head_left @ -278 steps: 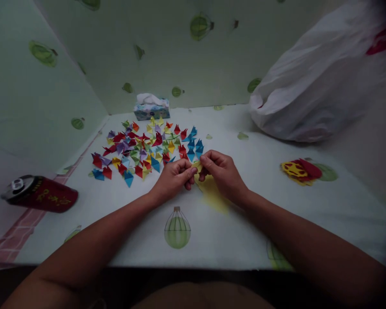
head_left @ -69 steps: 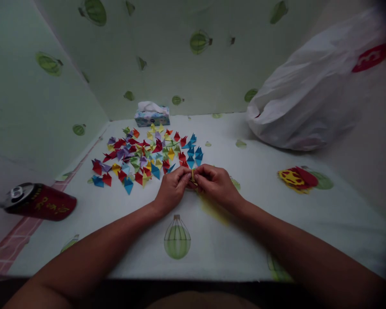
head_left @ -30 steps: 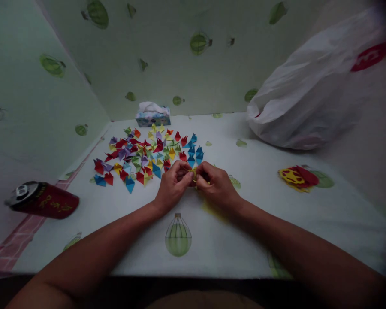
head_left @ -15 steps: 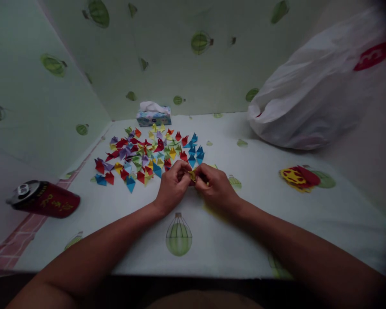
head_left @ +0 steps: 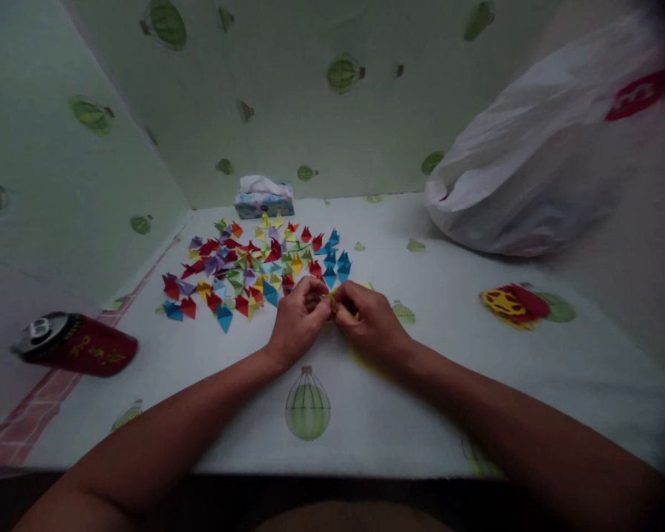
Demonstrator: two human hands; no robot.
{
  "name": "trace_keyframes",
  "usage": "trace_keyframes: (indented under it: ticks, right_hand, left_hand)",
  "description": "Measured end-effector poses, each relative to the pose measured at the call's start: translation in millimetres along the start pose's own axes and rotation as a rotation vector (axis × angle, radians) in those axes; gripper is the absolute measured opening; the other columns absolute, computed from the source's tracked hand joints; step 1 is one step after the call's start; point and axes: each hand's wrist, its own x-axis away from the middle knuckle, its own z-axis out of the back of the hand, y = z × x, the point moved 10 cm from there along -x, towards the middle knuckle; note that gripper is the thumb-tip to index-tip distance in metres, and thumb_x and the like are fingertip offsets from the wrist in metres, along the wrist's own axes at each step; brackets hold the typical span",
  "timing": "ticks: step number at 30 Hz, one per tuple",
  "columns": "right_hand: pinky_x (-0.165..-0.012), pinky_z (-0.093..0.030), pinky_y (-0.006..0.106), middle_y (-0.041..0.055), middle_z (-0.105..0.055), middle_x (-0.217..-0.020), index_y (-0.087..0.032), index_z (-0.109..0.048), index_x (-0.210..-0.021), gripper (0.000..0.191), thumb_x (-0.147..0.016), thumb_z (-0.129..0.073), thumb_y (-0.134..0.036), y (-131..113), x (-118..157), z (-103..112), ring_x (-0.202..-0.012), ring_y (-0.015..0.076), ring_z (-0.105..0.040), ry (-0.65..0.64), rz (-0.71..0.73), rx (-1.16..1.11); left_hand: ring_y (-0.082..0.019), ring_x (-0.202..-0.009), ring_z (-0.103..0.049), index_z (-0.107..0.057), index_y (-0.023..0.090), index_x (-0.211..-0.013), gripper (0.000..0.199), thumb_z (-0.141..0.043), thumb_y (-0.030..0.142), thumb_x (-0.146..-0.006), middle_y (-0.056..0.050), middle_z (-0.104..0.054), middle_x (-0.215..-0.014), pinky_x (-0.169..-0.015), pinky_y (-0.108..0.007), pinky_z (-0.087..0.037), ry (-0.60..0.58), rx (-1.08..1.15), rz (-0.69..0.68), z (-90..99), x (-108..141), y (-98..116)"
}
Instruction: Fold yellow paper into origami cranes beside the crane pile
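Observation:
Between my fingertips is a small piece of yellow folded paper (head_left: pixel 333 295), mostly covered by the fingers. My left hand (head_left: pixel 301 316) pinches it from the left, thumb and index finger pressed together. From the other side my right hand (head_left: pixel 370 316) grips it with curled fingers; both hands touch or nearly touch at the tips. Just beyond them lies a spread of colourful origami cranes (head_left: pixel 248 273), in red, blue, yellow, green and purple. Something yellow (head_left: pixel 369 363) lies on the table under my right wrist, largely hidden and blurred.
A red drink can (head_left: pixel 80 343) stands at the left edge. Behind the cranes is a tissue box (head_left: pixel 264 201). On the right are a white plastic bag (head_left: pixel 521 170) and a red and yellow cut-out item (head_left: pixel 513 305). A white cloth with balloon prints (head_left: pixel 332 451) covers the table.
My fingers have shifted slightly around the yellow paper, and less of it shows now. The view has moved a little; the other things stay where they were.

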Motion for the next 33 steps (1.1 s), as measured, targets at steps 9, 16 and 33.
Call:
trace_keyframes:
  ticks: [9,16,33]
  right_hand:
    - [-0.064,-0.036,0.026,-0.0008,-0.054,-0.071,-0.021,-0.049,-0.075,0.011,-0.081,-0.050,-0.011,-0.6,1.8,1.5,-0.065,0.0134,-0.048,-0.004,-0.007,-0.011]
    - [-0.067,-0.041,0.028,0.0031,-0.061,-0.079,-0.020,-0.055,-0.083,0.006,-0.086,-0.053,-0.015,-5.6,3.6,-2.7,-0.072,0.0156,-0.055,-0.032,0.041,-0.031]
    - [-0.056,-0.030,0.027,-0.0034,-0.047,-0.057,-0.022,-0.040,-0.062,0.032,-0.085,-0.060,-0.030,10.1,5.7,13.9,-0.056,0.0122,-0.041,0.122,-0.202,-0.020]
  left_hand:
    - [-0.014,-0.071,-0.069,-0.054,0.020,-0.088,0.009,-0.062,0.025,-0.087,0.001,-0.065,-0.079,-0.067,-0.025,-0.059,0.039,-0.050,-0.001,5.4,-0.8,-1.6]
    - [-0.014,-0.070,-0.067,-0.059,0.022,-0.091,0.011,-0.054,0.012,-0.088,-0.001,-0.071,-0.083,-0.065,-0.025,-0.049,0.033,-0.428,-0.185,1.5,4.3,21.4]
    - [-0.015,-0.071,-0.067,-0.061,0.021,-0.090,0.012,-0.051,0.015,-0.093,-0.002,-0.070,-0.079,-0.070,-0.025,-0.051,0.009,-0.662,-0.444,-8.0,10.4,38.1]
